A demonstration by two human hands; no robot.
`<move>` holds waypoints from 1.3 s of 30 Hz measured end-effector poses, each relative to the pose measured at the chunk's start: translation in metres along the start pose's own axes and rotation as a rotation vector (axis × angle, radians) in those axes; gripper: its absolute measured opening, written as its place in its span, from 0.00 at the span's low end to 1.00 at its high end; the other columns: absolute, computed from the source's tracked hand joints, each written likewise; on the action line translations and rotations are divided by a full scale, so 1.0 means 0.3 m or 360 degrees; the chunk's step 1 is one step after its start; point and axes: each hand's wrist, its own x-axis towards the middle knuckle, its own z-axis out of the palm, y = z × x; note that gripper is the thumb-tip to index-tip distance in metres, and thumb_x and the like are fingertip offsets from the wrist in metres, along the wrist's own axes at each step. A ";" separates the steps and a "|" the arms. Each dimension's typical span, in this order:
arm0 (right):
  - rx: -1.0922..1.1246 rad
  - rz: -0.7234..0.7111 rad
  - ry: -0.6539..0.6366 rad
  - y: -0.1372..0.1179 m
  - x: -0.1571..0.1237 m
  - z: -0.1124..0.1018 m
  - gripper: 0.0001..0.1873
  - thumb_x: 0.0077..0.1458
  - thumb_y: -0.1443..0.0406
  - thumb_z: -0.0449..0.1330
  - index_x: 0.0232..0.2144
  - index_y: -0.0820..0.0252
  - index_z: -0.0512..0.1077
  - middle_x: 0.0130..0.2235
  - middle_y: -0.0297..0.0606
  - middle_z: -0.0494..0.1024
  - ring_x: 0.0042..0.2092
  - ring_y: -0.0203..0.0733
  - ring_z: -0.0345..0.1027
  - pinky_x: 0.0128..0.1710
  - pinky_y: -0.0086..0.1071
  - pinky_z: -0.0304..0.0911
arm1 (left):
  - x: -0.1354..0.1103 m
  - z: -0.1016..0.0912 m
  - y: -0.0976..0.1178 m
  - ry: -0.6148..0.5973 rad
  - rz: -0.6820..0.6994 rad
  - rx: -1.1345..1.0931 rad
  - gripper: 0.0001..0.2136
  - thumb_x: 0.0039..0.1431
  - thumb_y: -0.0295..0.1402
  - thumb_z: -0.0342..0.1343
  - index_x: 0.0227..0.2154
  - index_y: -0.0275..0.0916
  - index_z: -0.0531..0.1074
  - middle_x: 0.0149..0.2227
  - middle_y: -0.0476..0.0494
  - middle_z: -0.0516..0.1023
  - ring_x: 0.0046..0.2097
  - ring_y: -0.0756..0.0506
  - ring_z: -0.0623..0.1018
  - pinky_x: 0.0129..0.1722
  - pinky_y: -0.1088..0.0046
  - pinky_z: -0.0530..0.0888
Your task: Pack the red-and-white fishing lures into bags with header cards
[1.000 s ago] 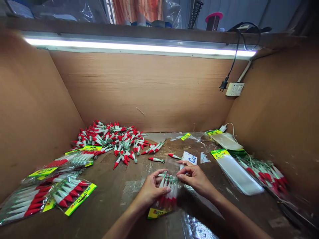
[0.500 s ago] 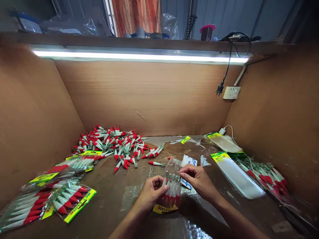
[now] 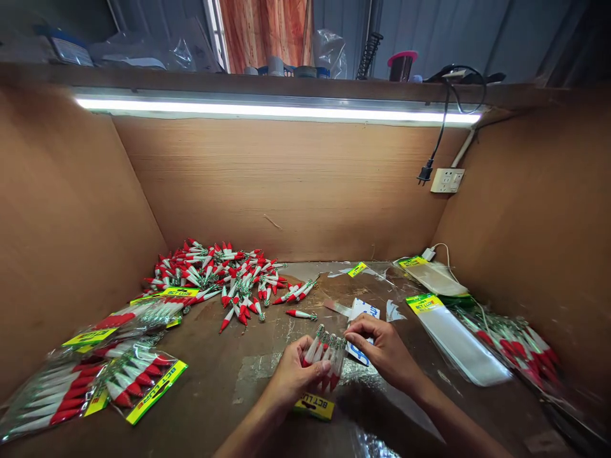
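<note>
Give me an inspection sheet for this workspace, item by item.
Surface: brown tabletop, scuffed and patchy.
Job's things: held lure pack; loose lures piled back left; filled packs at left; flat bags at right.
Clutter: white card with blue writing; pale scrap.
Hands: left hand grips the lure pack; right hand pinches its far end.
Cables: black plug hangs unplugged beside the socket; white cord at right.
Surroundings: panel walls, lit tube light, shelf above.
</note>
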 end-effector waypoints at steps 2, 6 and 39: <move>0.0007 0.0009 -0.0004 -0.001 -0.002 0.004 0.10 0.63 0.61 0.60 0.32 0.57 0.77 0.34 0.35 0.79 0.37 0.41 0.71 0.39 0.32 0.62 | 0.002 0.001 0.004 -0.0060 -0.0016 0.0061 0.21 0.41 0.40 0.74 0.35 0.35 0.73 0.29 0.49 0.77 0.28 0.50 0.73 0.29 0.78 0.68; 0.0011 -0.0002 -0.0056 -0.006 -0.008 0.018 0.11 0.63 0.60 0.59 0.32 0.57 0.78 0.34 0.36 0.79 0.37 0.41 0.71 0.39 0.32 0.62 | -0.006 0.013 0.014 -0.0120 -0.0119 0.0196 0.19 0.39 0.38 0.74 0.32 0.33 0.75 0.26 0.50 0.75 0.26 0.51 0.70 0.25 0.79 0.64; -0.0159 -0.0156 0.0010 0.003 -0.003 -0.009 0.11 0.63 0.62 0.57 0.28 0.57 0.73 0.34 0.38 0.76 0.36 0.42 0.69 0.38 0.34 0.62 | 0.003 -0.015 -0.017 0.0107 0.0008 0.0167 0.18 0.53 0.45 0.67 0.30 0.35 0.71 0.27 0.50 0.75 0.28 0.51 0.72 0.28 0.79 0.64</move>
